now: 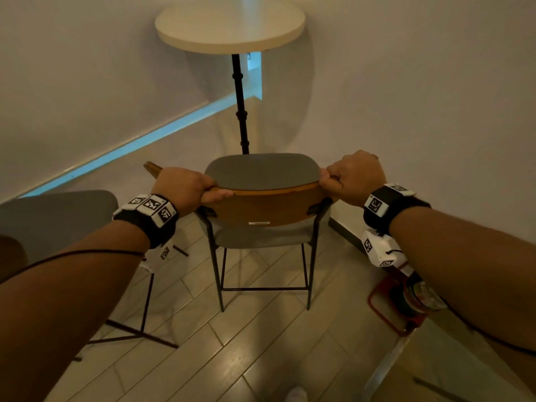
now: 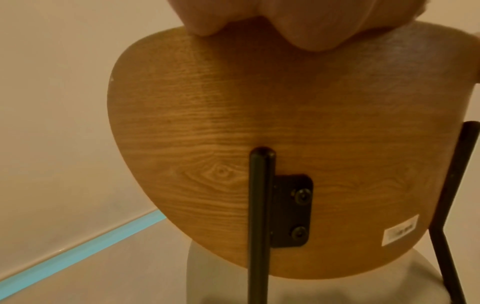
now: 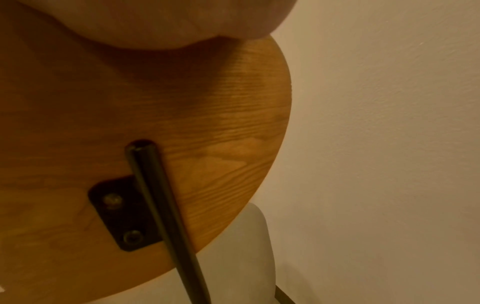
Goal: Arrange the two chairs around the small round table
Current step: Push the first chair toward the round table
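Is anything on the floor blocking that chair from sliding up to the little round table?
Nothing visible does. Both hands grip the chair, which faces the table. Only bare floor shows between them, though the chair hides some.

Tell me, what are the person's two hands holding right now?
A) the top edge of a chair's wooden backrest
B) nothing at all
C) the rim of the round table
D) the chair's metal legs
A: the left hand and right hand each grip an end of the wooden backrest, with the round table untouched beyond.
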Demonstrator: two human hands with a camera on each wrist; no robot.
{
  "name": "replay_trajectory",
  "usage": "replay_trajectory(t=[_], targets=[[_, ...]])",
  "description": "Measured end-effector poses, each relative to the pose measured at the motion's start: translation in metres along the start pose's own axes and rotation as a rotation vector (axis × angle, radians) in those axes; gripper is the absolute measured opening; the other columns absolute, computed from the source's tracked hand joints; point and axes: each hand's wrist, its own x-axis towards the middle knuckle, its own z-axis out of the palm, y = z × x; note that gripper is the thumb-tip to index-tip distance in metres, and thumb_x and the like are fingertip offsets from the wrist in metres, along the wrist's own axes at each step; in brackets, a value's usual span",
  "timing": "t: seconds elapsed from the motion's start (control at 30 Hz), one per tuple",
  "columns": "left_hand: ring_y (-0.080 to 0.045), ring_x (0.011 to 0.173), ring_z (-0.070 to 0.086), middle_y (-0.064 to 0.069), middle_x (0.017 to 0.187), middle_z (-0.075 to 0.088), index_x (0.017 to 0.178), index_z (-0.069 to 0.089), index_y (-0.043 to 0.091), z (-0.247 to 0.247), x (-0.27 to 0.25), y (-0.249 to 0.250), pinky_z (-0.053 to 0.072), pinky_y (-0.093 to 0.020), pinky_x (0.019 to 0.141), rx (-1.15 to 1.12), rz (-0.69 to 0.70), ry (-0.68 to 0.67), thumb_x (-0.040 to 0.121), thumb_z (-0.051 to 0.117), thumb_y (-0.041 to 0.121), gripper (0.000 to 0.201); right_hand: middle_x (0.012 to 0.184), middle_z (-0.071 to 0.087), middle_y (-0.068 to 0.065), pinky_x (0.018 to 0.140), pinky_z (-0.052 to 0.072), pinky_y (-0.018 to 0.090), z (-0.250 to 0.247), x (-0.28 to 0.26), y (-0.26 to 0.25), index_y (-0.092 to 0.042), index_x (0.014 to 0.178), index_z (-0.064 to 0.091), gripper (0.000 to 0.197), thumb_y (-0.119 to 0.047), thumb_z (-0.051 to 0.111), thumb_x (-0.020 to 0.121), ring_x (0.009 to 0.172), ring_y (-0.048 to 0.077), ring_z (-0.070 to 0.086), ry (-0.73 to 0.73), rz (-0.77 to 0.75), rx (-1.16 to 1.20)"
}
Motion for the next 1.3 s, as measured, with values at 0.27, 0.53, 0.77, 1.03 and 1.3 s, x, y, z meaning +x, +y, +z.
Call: replay_trajectory(t=[0.27, 0.53, 0.77, 1.03, 1.3], targets=[[-0.004, 0.048, 0.043, 0.0, 0.064, 0.066, 0.08, 0.069, 0.023, 0.001, 0.032, 0.045, 0.023, -0.021, 0.05, -0.005, -0.024, 0.021, 0.078, 0.008, 0.085, 0.087, 0.045, 0.029, -0.006, 0.052, 0.047, 0.038, 0.0, 0.017, 0.066, -0.023, 0.051, 0.038, 0.054, -0.046, 0.031, 0.1, 0.039, 0.016, 0.022, 0.059, -0.112, 0.061], [-0.014, 0.042, 0.048, 0.005, 0.052, 0.053, 0.068, 0.063, 0.021, 0.016, 0.069, 0.073, 0.026, -0.023, 0.046, -0.016, -0.031, 0.164, 0.081, 0.003, 0.087, 0.09, 0.039, 0.039, 0.004, 0.046, 0.034, 0.033, 0.004, 0.047, 0.126, -0.017, 0.048, 0.046, 0.049, -0.034, 0.037, 0.093, 0.037, 0.018, 0.024, 0.028, -0.146, 0.124], [-0.009, 0.037, 0.043, 0.011, 0.049, 0.045, 0.064, 0.059, 0.027, 0.029, 0.11, 0.093, 0.043, -0.024, 0.044, 0.025, -0.072, 0.203, 0.089, 0.007, 0.08, 0.079, 0.039, 0.046, 0.007, 0.056, 0.021, 0.026, 0.012, 0.078, 0.182, -0.015, 0.05, 0.061, 0.047, -0.033, 0.038, 0.088, 0.036, 0.026, 0.034, -0.012, -0.138, 0.118], [-0.007, 0.034, 0.032, 0.015, 0.048, 0.034, 0.06, 0.059, 0.029, 0.035, 0.147, 0.106, 0.027, -0.018, 0.042, 0.065, -0.129, 0.242, 0.091, 0.039, 0.069, 0.054, 0.042, 0.046, -0.001, 0.065, 0.027, 0.035, 0.027, 0.113, 0.227, -0.021, 0.053, 0.063, 0.041, -0.031, 0.041, 0.085, 0.041, 0.026, 0.04, 0.049, -0.234, 0.1], [-0.007, 0.034, 0.037, 0.015, 0.047, 0.036, 0.057, 0.058, 0.029, 0.037, 0.189, 0.136, 0.021, -0.014, 0.042, 0.042, -0.273, 0.24, 0.091, 0.033, 0.073, 0.061, 0.043, 0.044, 0.001, 0.065, 0.03, 0.036, 0.044, 0.154, 0.281, -0.018, 0.051, 0.059, 0.043, -0.028, 0.041, 0.088, 0.044, 0.026, 0.038, 0.126, -0.334, 0.114]])
